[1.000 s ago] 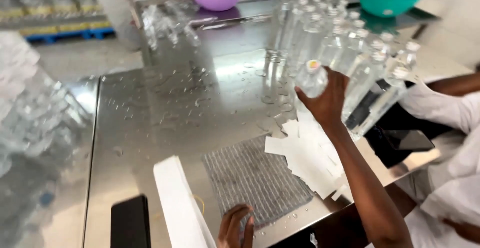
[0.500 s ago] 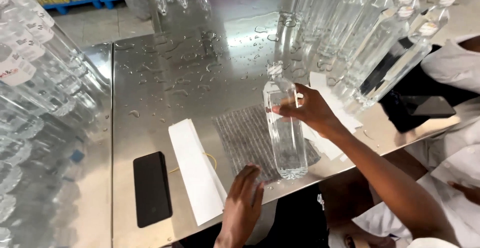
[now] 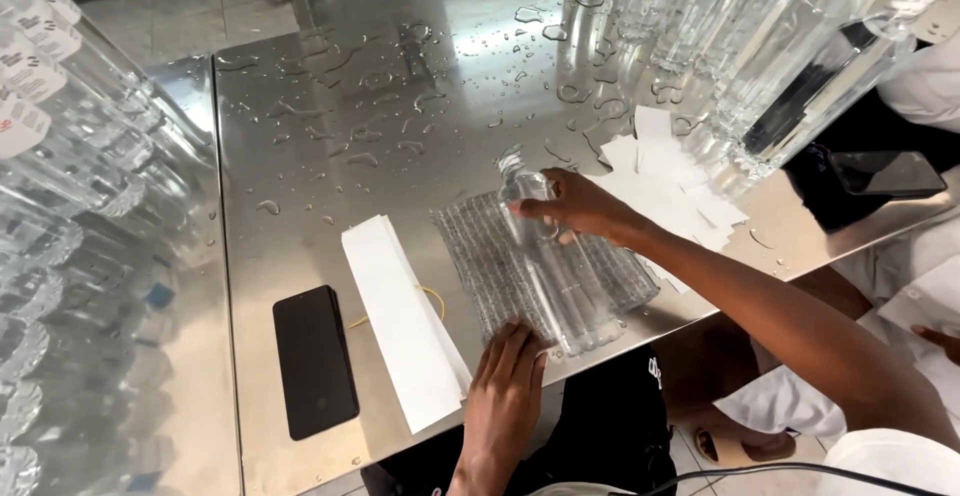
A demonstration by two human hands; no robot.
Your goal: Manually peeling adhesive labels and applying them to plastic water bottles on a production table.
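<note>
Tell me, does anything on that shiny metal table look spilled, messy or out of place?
Yes. Water drops lie scattered over the steel table. By the right hand, which holds a clear bottle tilted on the grey cloth, white slips sit in a loose, askew heap.

clear plastic bottle | grey ribbed woven cloth | white paper strip stack | black flat phone | shiny silver steel table, water-beaded | white loose paper labels

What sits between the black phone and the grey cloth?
Head view: a stack of white paper strips with a yellow rubber band, between the black phone and the grey cloth.
</note>
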